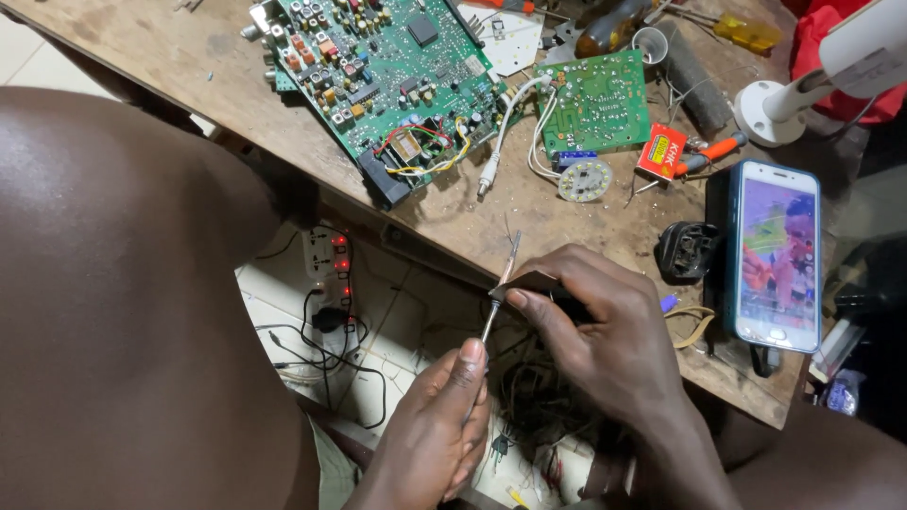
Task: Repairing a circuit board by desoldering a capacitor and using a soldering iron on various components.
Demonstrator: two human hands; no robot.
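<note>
Two hands at the edge of a cluttered wooden desk (170, 57), working a thin metal tool.

The desk is scuffed bare wood; below its edge you see a tiled floor (274, 293), a power strip (328, 257) with red lights and a tangle of dark cables (331, 349). On the desk lie two green circuit boards — a large one (378, 76) and a smaller one (595, 102) — one round white LED disc (585, 179), one red box (661, 151) and one phone (777, 253) with its screen lit. Your left hand (439, 430) is curled shut around the lower shank of the thin metal tool (501, 288), thumb pressed up along it. Your right hand (605, 331) arches over from the desk side, fingers pinching a small dark part (529, 281) against the tool — both held just off the desk's near edge.
</note>
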